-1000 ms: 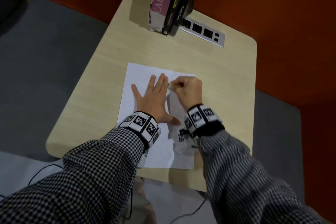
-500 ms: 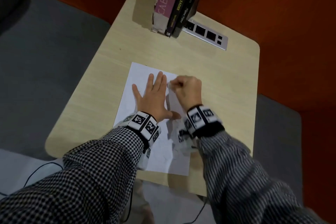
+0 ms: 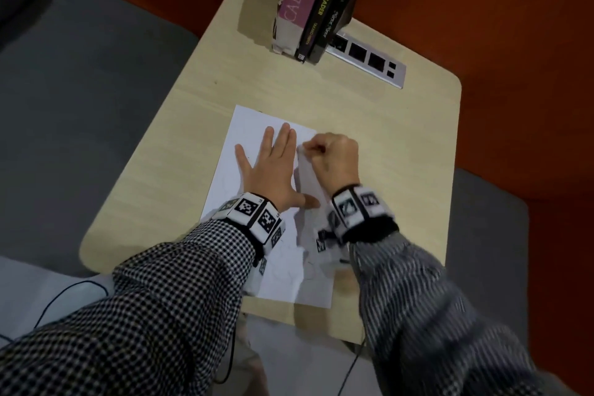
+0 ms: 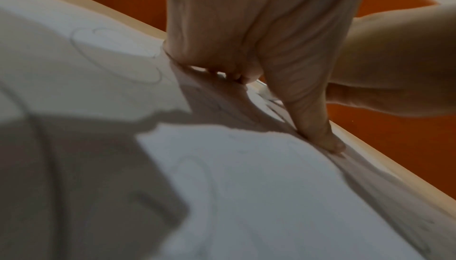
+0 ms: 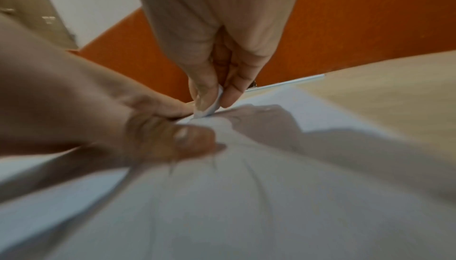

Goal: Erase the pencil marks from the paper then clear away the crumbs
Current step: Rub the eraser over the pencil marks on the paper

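Note:
A white sheet of paper [image 3: 247, 138] with faint pencil loops [image 4: 116, 55] lies on the small wooden table [image 3: 180, 151]. My left hand [image 3: 273, 167] lies flat on the sheet, fingers spread and straight, and holds it down. My right hand [image 3: 331, 157] sits just right of the left fingers, curled, and pinches a small white eraser [image 5: 209, 106] between thumb and fingers; the eraser's tip touches the paper. The paper is rucked up into a fold under the right wrist [image 3: 308, 177]. No crumbs can be made out.
Three books [image 3: 318, 0] stand upright at the table's far edge, beside a silver socket strip [image 3: 369, 61] set in the top. An orange wall rises behind and to the right. Grey floor lies to the left. Black cables hang below the near edge.
The right hand with the eraser has shifted slightly across the top of the sheet. The paper has slid and tilted a little on the table. The left hand stays flat.

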Tool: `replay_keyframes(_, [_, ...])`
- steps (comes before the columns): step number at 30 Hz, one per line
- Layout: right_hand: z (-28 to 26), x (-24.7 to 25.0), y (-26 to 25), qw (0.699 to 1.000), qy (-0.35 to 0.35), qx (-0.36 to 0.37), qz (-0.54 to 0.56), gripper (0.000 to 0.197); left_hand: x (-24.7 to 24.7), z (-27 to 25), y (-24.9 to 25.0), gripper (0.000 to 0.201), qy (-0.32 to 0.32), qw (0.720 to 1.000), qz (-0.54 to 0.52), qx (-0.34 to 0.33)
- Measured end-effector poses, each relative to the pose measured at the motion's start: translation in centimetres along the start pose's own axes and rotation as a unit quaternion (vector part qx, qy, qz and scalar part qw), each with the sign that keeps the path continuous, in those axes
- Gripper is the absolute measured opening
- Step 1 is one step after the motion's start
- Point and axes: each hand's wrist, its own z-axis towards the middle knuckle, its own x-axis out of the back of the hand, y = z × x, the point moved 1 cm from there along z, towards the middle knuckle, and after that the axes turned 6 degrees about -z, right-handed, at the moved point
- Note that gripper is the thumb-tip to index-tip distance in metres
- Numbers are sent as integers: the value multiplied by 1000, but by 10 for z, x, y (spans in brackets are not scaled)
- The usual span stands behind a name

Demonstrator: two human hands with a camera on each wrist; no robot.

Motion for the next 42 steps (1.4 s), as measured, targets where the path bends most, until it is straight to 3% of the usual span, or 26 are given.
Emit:
replay_keyframes(3, [-37, 4, 4, 1000, -24, 0, -15, 7, -1, 1, -2, 131, -1, 1000, 1, -2])
replay_keyframes(9, [19, 0, -1, 999, 16, -30, 37, 8, -1, 0, -1, 132, -4, 1000, 2, -1])
replay_keyframes(15, [-53, 6, 11, 997, -23, -49, 47, 3, -2, 0, -1, 132, -3, 1000, 1, -4])
replay_keyframes(22, [5, 6, 14, 994, 2, -84, 67, 10, 1, 0, 1, 131, 4, 1000, 8, -3])
replay_keyframes(28, [2, 7, 10, 998, 4, -54, 33, 10, -1, 1, 10, 132, -13, 1000, 28, 4])
replay_keyframes(34, [-53, 9, 12, 999, -41, -30, 8, 6, -6, 3, 6, 127, -12, 999, 36, 5])
replay_keyframes(39, [6, 12, 2, 999, 8, -22, 30, 10, -6, 3, 8, 134, -15, 999, 32, 4])
replay_keyframes(42, [-14, 10, 7, 1000, -2, -19, 4, 5, -5, 4, 8, 134, -20, 999, 29, 5])
